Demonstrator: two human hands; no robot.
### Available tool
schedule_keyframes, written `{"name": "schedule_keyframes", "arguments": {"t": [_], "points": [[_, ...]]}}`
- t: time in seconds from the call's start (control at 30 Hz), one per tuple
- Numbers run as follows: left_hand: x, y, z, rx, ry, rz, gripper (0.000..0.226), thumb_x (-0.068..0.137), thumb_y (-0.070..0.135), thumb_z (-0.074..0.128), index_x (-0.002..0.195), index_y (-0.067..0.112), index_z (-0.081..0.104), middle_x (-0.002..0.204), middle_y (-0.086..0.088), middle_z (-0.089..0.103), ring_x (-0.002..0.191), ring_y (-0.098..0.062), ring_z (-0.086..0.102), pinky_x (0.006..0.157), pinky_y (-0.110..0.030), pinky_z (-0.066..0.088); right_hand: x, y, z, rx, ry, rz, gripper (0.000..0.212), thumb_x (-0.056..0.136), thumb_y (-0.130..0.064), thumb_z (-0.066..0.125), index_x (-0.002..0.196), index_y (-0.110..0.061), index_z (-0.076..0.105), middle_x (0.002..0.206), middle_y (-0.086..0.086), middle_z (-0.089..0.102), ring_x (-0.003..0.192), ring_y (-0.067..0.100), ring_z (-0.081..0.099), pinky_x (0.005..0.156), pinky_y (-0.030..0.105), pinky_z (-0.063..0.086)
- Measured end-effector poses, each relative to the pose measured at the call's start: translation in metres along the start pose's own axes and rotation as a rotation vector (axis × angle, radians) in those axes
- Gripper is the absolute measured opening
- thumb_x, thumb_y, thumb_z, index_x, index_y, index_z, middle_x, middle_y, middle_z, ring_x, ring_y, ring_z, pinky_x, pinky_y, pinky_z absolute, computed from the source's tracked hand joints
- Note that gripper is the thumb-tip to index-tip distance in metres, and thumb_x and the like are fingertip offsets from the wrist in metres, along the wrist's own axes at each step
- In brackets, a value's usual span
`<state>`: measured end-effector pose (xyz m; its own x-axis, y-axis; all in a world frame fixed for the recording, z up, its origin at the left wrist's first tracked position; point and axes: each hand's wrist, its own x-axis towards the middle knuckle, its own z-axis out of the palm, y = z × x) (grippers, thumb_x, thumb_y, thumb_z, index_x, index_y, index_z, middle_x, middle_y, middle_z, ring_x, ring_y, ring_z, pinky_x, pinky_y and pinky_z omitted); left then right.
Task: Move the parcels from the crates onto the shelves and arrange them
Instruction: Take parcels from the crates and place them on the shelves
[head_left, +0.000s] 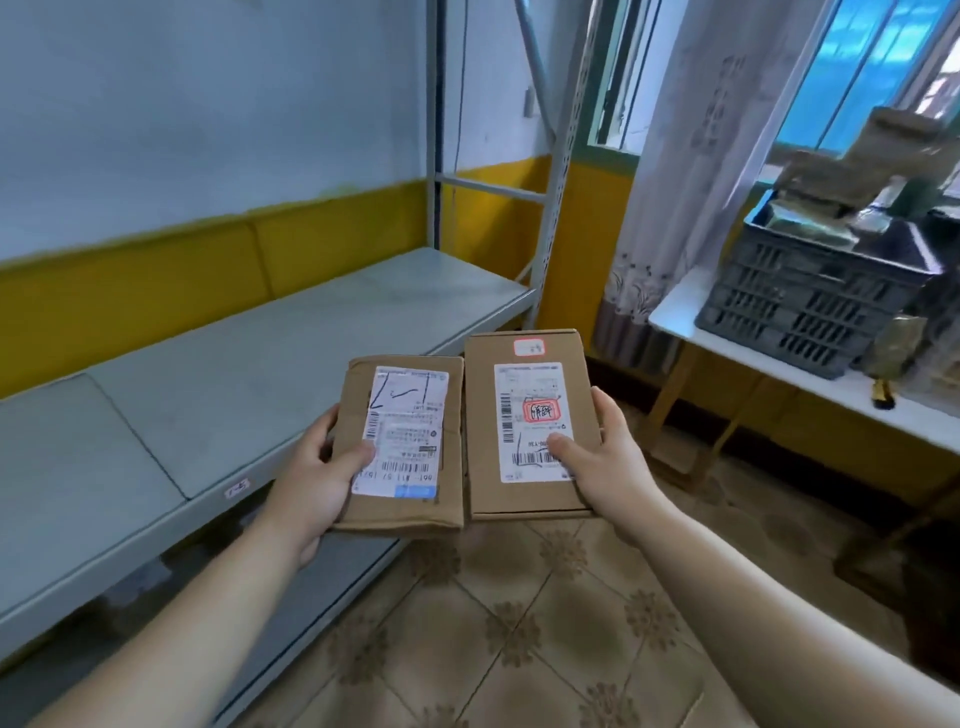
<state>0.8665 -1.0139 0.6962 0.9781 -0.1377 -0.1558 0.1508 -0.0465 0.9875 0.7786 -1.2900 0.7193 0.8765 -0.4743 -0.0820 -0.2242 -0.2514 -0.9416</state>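
My left hand (317, 478) grips a small brown cardboard parcel (447, 452) with a white shipping label, thumb on top. Beside it, my right hand (597, 457) grips a slightly larger brown parcel (480, 415) whose label bears a red stamp. Both parcels are held flat, side by side, over the floor just off the front edge of the grey metal shelf (260, 374), which is bare. A dark grey crate (800, 306) holding more parcels stands on a white table at the right.
The shelf unit's uprights (553, 208) rise behind the parcels, with a lower shelf level (332, 587) beneath. The white table (691, 322) stands on wooden legs by the curtained window. Patterned floor tiles (519, 623) lie below my arms.
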Motion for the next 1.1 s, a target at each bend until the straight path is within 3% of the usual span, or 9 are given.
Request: {"name": "schedule_keyframes", "arguments": {"t": [0.1, 0.23, 0.4, 0.53, 0.6, 0.77, 0.93, 1.1], "points": [[0.013, -0.009, 0.035, -0.041, 0.091, -0.057, 0.036, 0.092, 0.027, 0.065, 0.097, 0.060, 0.055, 0.093, 0.014, 0.074, 0.079, -0.013, 0.073, 0.057, -0.031, 0.058, 0.047, 0.014, -0.021, -0.049, -0.103, -0.012, 0.075, 0.090, -0.027, 0.070, 0.145, -0.050, 0.023, 0.118, -0.019, 0.064, 0.088, 0.002, 0.071, 0.064, 0.026, 0.060], [0.016, -0.030, 0.068, -0.103, 0.222, -0.127, 0.037, 0.090, 0.024, 0.067, 0.117, 0.047, 0.054, 0.092, 0.015, 0.074, 0.080, -0.013, 0.073, 0.053, -0.028, 0.057, 0.096, 0.030, -0.036, -0.155, -0.232, -0.021, 0.074, 0.089, -0.029, 0.071, 0.143, -0.049, 0.024, 0.111, -0.027, 0.063, 0.092, -0.002, 0.067, 0.059, 0.014, 0.053], [0.019, -0.051, 0.076, -0.158, 0.345, -0.185, 0.045, 0.091, 0.018, 0.065, 0.127, 0.043, 0.052, 0.100, 0.010, 0.074, 0.085, -0.016, 0.073, 0.058, -0.031, 0.058, 0.143, 0.039, -0.017, -0.211, -0.364, 0.024, 0.073, 0.090, -0.033, 0.070, 0.142, -0.051, 0.022, 0.104, -0.027, 0.060, 0.091, 0.004, 0.069, 0.069, 0.031, 0.061], [0.044, -0.073, 0.078, -0.187, 0.408, -0.235, 0.047, 0.092, 0.017, 0.065, 0.130, 0.043, 0.051, 0.106, 0.007, 0.073, 0.091, -0.020, 0.072, 0.068, -0.038, 0.059, 0.181, 0.058, 0.010, -0.243, -0.448, 0.040, 0.073, 0.090, -0.028, 0.070, 0.142, -0.050, 0.025, 0.100, -0.025, 0.065, 0.079, -0.007, 0.067, 0.051, 0.016, 0.053], [0.064, -0.089, 0.081, -0.213, 0.426, -0.268, 0.046, 0.092, 0.016, 0.064, 0.127, 0.043, 0.052, 0.106, 0.007, 0.073, 0.090, -0.018, 0.072, 0.065, -0.035, 0.058, 0.202, 0.069, 0.022, -0.262, -0.462, 0.062, 0.074, 0.089, -0.028, 0.071, 0.144, -0.048, 0.025, 0.098, -0.025, 0.063, 0.076, -0.010, 0.066, 0.048, 0.013, 0.050], [0.112, -0.124, 0.096, -0.210, 0.423, -0.364, 0.049, 0.092, 0.019, 0.064, 0.135, 0.036, 0.048, 0.112, 0.006, 0.070, 0.092, -0.015, 0.071, 0.068, -0.033, 0.055, 0.253, 0.090, 0.038, -0.339, -0.498, 0.120, 0.080, 0.089, -0.030, 0.071, 0.149, -0.044, 0.020, 0.100, -0.026, 0.061, 0.084, 0.004, 0.070, 0.067, 0.029, 0.060], [0.147, -0.144, 0.100, -0.221, 0.478, -0.464, 0.052, 0.092, 0.022, 0.064, 0.137, 0.036, 0.045, 0.109, 0.006, 0.070, 0.093, -0.020, 0.070, 0.075, -0.041, 0.057, 0.297, 0.104, 0.058, -0.411, -0.586, 0.154, 0.080, 0.090, -0.031, 0.070, 0.151, -0.038, 0.018, 0.104, -0.023, 0.057, 0.088, 0.000, 0.064, 0.060, 0.019, 0.053], [0.183, -0.169, 0.108, -0.224, 0.589, -0.516, 0.057, 0.091, 0.022, 0.066, 0.142, 0.030, 0.043, 0.106, 0.005, 0.070, 0.093, -0.019, 0.069, 0.077, -0.040, 0.056, 0.359, 0.124, 0.094, -0.480, -0.725, 0.157, 0.077, 0.092, -0.028, 0.067, 0.152, -0.035, 0.018, 0.112, -0.019, 0.057, 0.090, 0.004, 0.065, 0.073, 0.028, 0.059]]}}
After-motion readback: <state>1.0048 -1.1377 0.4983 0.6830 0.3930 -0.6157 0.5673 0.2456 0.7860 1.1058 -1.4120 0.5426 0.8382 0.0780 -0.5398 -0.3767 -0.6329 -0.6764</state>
